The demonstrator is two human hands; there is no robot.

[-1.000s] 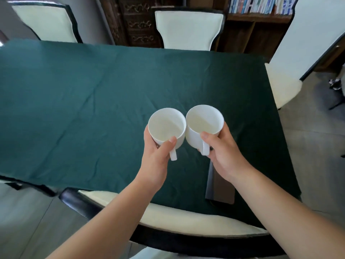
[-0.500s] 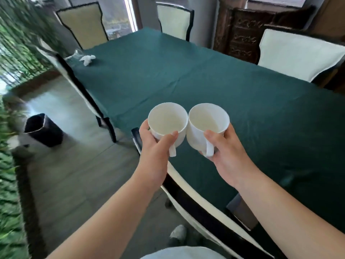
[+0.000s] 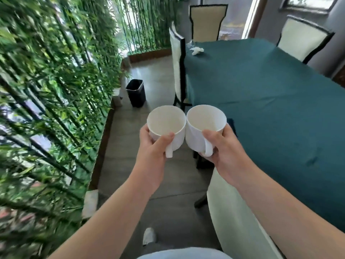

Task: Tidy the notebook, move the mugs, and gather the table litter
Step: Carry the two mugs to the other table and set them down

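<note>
I carry two empty white mugs side by side, touching, above the floor beside the table. My left hand (image 3: 152,146) grips the left mug (image 3: 166,121) by its wall and handle. My right hand (image 3: 223,152) grips the right mug (image 3: 205,120) with the thumb on its rim by the handle. White crumpled litter (image 3: 197,50) lies on the far left corner of the green-clothed table (image 3: 270,94). The notebook is out of view.
A black waste bin (image 3: 136,95) stands on the grey floor near a wall of bamboo plants (image 3: 52,90). Cream chairs with black frames line the table: one near my right arm (image 3: 235,217), one by the litter (image 3: 177,68), others at the far end.
The view has swung left from the table toward the floor and plants. Both mugs stay gripped together and now hang over the floor beside the table; the bin and litter appear closer.
</note>
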